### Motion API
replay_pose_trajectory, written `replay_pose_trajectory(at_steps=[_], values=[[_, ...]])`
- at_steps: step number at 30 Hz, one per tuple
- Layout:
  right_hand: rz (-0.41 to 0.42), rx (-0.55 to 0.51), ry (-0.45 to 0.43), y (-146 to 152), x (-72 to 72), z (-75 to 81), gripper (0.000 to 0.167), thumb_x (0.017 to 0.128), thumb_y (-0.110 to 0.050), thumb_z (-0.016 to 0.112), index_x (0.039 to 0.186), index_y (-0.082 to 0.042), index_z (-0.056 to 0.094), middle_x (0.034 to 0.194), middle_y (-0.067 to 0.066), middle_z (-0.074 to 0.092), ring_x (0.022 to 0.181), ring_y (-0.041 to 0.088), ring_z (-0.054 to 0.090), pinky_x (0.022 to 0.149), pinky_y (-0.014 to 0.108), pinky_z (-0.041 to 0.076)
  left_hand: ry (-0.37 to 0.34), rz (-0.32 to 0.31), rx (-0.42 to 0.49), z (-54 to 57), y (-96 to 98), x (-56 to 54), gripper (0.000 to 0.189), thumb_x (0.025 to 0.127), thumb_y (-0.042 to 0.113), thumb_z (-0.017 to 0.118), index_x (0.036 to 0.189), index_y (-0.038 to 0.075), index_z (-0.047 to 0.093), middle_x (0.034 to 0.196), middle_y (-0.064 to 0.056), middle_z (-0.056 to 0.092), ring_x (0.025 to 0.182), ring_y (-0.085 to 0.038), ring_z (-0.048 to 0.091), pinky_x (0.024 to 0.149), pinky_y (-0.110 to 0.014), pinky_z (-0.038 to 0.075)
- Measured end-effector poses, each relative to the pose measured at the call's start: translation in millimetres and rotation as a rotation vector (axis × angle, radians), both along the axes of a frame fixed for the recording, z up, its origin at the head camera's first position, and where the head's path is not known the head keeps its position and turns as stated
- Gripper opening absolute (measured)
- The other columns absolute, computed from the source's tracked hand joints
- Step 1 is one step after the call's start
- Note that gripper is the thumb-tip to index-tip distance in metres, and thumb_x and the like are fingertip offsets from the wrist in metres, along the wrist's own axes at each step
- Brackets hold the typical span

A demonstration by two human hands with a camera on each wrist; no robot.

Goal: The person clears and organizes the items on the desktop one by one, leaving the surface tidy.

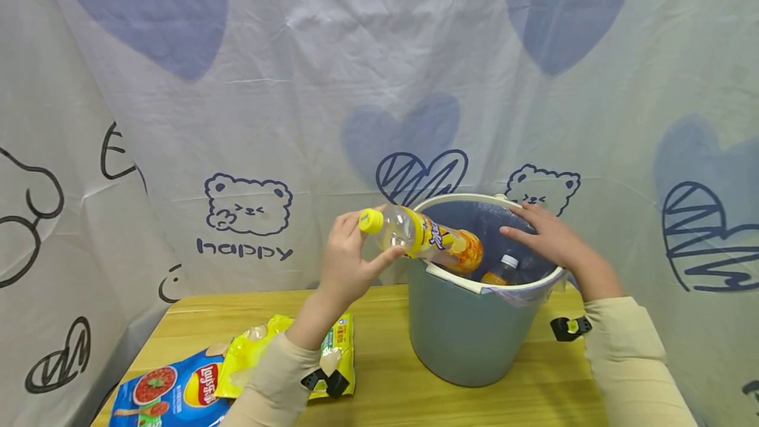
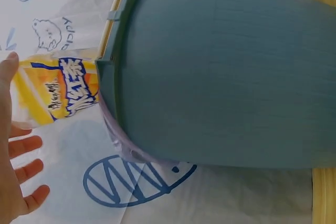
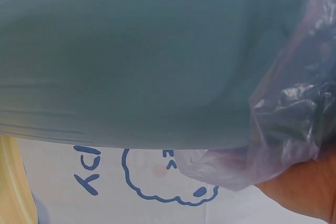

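Observation:
In the head view, my left hand (image 1: 350, 252) holds a clear plastic drink bottle (image 1: 435, 236) near its yellow-capped end, thumb in front and fingers partly hidden behind. The bottle is tilted, its orange-labelled base inside the mouth of a grey-blue trash bin (image 1: 468, 328). In the left wrist view, the bottle's yellow label (image 2: 58, 87) shows beside the rim. My right hand (image 1: 548, 236) lies over the bin's right rim, fingers extended across the opening and not curled round anything. Another bottle with a white cap (image 1: 508, 261) is inside the bin.
A blue chip bag (image 1: 178, 387) and yellow snack packaging (image 1: 255, 348) lie on the wooden table (image 1: 379, 348) at left, partly behind my left forearm. A thin plastic liner (image 3: 283, 124) hangs over the bin's rim. A printed cloth (image 1: 320, 117) hangs behind.

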State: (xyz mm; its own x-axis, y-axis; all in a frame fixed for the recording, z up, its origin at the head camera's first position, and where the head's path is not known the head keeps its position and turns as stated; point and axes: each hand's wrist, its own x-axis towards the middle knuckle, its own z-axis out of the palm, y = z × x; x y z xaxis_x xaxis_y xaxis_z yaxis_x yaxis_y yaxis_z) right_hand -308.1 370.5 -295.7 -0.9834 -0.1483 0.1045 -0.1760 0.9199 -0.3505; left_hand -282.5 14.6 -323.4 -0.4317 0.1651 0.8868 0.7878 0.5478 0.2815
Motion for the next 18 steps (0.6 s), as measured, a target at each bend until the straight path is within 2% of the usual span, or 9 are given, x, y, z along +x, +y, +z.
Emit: replay_pose_trajectory(at_steps=[3, 6, 11, 14, 18], values=[[0.000, 0.000, 0.001, 0, -0.3, -0.1, 0.081, 0.094, -0.061, 0.046, 0.153, -0.007, 0.028, 0.158, 0.031, 0.014, 0.144, 0.054, 0.011, 0.110, 0.073, 0.015, -0.038, 0.039, -0.075, -0.8, 4.2, 1.2, 0.084, 0.086, 0.077, 0.037, 0.133, 0.012, 0.059, 0.121, -0.008, 0.065, 0.109, -0.027, 0.055, 0.088, -0.044, 0.048], [0.001, 0.004, 0.001, 0, -0.6, -0.7, 0.082, 0.095, -0.061, 0.046, 0.153, -0.006, 0.028, 0.158, 0.031, 0.013, 0.144, 0.054, 0.011, 0.110, 0.073, 0.015, -0.059, 0.062, -0.132, -2.6, 7.3, 2.2, 0.080, 0.089, 0.074, 0.033, 0.130, 0.011, 0.062, 0.121, -0.008, 0.066, 0.110, -0.027, 0.056, 0.088, -0.046, 0.048], [0.006, 0.011, 0.012, -1, -1.2, -2.0, 0.081, 0.095, -0.060, 0.046, 0.152, -0.005, 0.028, 0.158, 0.031, 0.014, 0.144, 0.054, 0.012, 0.110, 0.072, 0.016, -0.106, 0.030, -0.154, -6.9, 7.8, 3.3, 0.071, 0.095, 0.067, 0.030, 0.126, 0.013, 0.065, 0.122, -0.007, 0.065, 0.113, -0.026, 0.055, 0.093, -0.049, 0.046], [0.009, 0.015, 0.019, -1, -1.1, -2.1, 0.080, 0.095, -0.059, 0.046, 0.152, -0.005, 0.029, 0.157, 0.032, 0.016, 0.143, 0.054, 0.013, 0.110, 0.072, 0.017, -0.130, 0.023, -0.159, -10.1, 6.4, 3.4, 0.057, 0.097, 0.059, 0.040, 0.127, 0.017, 0.065, 0.123, -0.005, 0.065, 0.113, -0.025, 0.055, 0.093, -0.049, 0.045], [0.008, 0.013, 0.015, 0, -0.7, -1.0, 0.080, 0.095, -0.059, 0.047, 0.152, -0.005, 0.029, 0.157, 0.032, 0.016, 0.143, 0.055, 0.013, 0.110, 0.072, 0.017, -0.125, 0.035, -0.157, -14.6, 3.1, 3.1, 0.040, 0.096, 0.043, 0.056, 0.122, 0.016, 0.067, 0.121, -0.004, 0.066, 0.113, -0.025, 0.056, 0.093, -0.049, 0.046]])
